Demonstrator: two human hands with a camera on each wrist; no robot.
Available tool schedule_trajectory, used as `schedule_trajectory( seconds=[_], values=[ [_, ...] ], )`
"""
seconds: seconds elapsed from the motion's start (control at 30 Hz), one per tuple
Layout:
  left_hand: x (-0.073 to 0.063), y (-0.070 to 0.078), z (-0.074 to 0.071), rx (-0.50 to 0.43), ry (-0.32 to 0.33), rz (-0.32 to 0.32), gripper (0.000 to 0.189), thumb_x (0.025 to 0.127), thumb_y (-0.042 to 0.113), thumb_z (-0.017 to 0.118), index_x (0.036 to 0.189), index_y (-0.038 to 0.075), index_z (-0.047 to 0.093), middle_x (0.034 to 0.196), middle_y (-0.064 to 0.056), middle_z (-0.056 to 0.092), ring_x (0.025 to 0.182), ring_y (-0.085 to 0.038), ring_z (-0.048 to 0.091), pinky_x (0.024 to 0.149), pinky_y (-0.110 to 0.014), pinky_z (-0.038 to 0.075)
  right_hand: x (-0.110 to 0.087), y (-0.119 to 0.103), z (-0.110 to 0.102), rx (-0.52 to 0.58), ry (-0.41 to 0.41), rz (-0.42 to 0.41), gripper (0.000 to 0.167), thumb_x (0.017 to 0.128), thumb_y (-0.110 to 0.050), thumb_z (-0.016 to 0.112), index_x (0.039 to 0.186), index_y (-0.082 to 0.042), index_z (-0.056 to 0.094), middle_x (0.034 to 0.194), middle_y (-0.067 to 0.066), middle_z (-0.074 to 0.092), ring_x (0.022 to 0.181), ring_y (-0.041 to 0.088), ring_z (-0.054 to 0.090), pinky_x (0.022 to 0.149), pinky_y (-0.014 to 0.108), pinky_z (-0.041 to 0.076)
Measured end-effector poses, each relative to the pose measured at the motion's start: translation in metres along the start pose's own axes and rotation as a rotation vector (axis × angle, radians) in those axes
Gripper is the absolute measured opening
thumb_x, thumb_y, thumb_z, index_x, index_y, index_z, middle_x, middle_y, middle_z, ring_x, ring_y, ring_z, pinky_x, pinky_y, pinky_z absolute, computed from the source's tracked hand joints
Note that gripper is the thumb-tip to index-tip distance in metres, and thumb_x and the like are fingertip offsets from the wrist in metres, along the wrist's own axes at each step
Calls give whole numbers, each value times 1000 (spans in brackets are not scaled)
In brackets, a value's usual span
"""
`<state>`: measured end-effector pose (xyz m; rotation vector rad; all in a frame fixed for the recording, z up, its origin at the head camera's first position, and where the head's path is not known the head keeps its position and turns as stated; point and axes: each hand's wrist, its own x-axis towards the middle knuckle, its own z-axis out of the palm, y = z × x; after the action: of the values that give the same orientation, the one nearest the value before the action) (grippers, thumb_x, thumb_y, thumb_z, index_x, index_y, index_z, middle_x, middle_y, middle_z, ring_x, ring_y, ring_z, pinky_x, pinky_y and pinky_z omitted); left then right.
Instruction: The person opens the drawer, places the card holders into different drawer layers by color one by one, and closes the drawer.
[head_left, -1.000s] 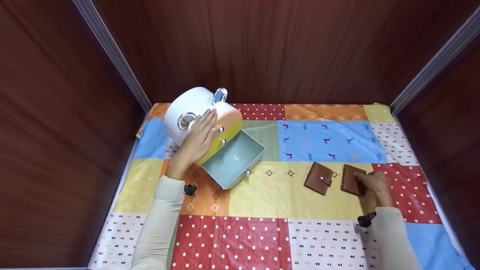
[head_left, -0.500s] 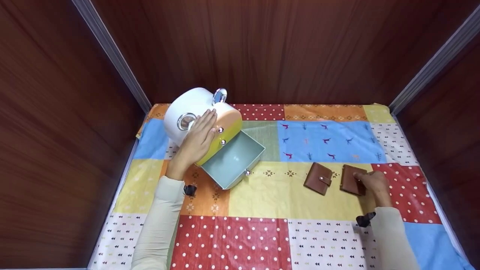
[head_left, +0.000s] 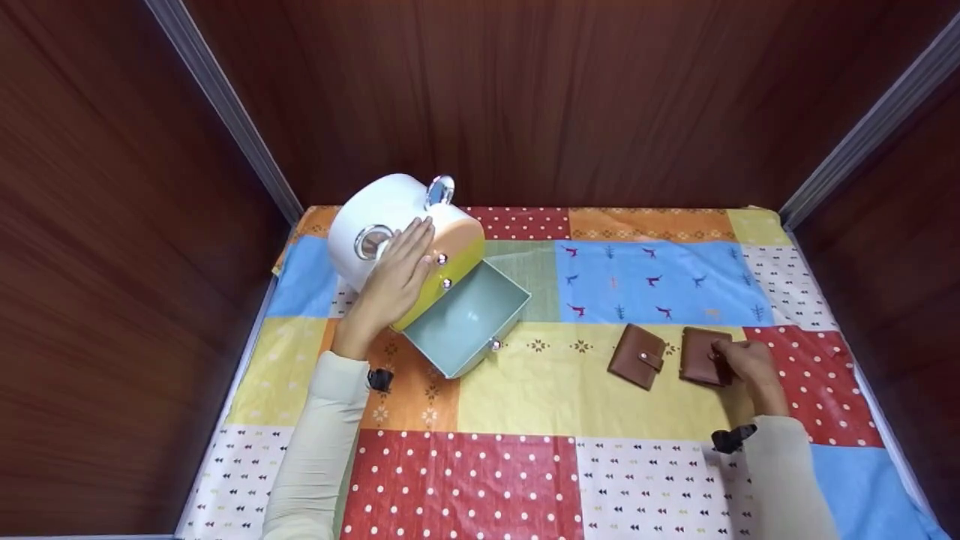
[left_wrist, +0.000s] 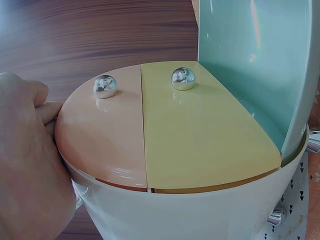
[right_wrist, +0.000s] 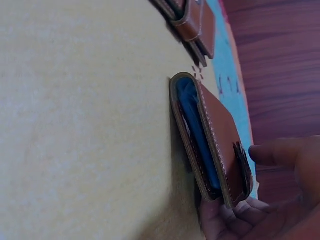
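Observation:
My left hand lies with extended fingers on the white rounded mini drawer cabinet. In the left wrist view its peach drawer front and yellow drawer front are closed, each with a silver knob. The mint-green drawer is pulled out, its inside bare. At the right, my right hand grips the right edge of a brown leather wallet, thumb above near the strap, fingers underneath. The right wrist view shows blue lining inside this wallet. Left of it lies a second brown wallet with a snap strap.
A patchwork tablecloth covers the table. Dark wood-grain panels rise at the back and both sides, joined by grey metal corner strips. A round silver ear-like piece sticks up from the cabinet.
The wallet at my right hand has turned slightly and its strap now shows. My thumb has shifted a little to the right. The left hand, cabinet and other wallet stay put.

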<state>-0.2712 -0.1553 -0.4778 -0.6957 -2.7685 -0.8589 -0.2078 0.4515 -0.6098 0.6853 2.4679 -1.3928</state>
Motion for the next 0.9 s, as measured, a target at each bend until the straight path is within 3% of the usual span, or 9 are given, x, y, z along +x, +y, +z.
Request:
schedule_trajectory(
  seconds=[0.13,0.27,0.6,0.73,0.9],
  values=[
    [0,0,1,3,-7,-12,55,117,30,34,169,11,27,179,-2,23,168,-24,14,139,-43,6,-2,0,-4,51,-35,46,37,106,-34,55,109,0,69,77,-10,61,73,8,57,68,26,54],
    [1,0,1,6,-11,-15,56,117,31,33,169,11,26,179,-2,22,168,-24,14,139,-42,5,-3,1,-6,130,-46,39,38,108,-32,58,124,1,67,84,-15,63,81,5,57,72,21,54],
    [1,1,1,15,-23,-27,56,117,32,32,170,12,25,179,-1,21,168,-23,13,139,-41,4,-8,3,-7,245,-23,-61,22,103,-30,73,110,-11,81,81,-23,74,81,-5,65,74,12,59],
    [2,1,1,16,-18,-19,56,117,31,32,169,11,26,179,-2,22,168,-23,13,139,-42,5,-7,1,-9,307,-1,-42,11,103,-23,73,101,-17,82,79,-22,75,79,-6,65,72,11,58],
    [2,0,1,8,-7,-6,55,117,29,34,168,9,29,178,-4,24,168,-25,15,139,-43,6,-6,-3,-13,339,49,-9,9,101,-21,73,94,-19,79,76,-21,71,76,-7,64,71,11,57]
  ],
)
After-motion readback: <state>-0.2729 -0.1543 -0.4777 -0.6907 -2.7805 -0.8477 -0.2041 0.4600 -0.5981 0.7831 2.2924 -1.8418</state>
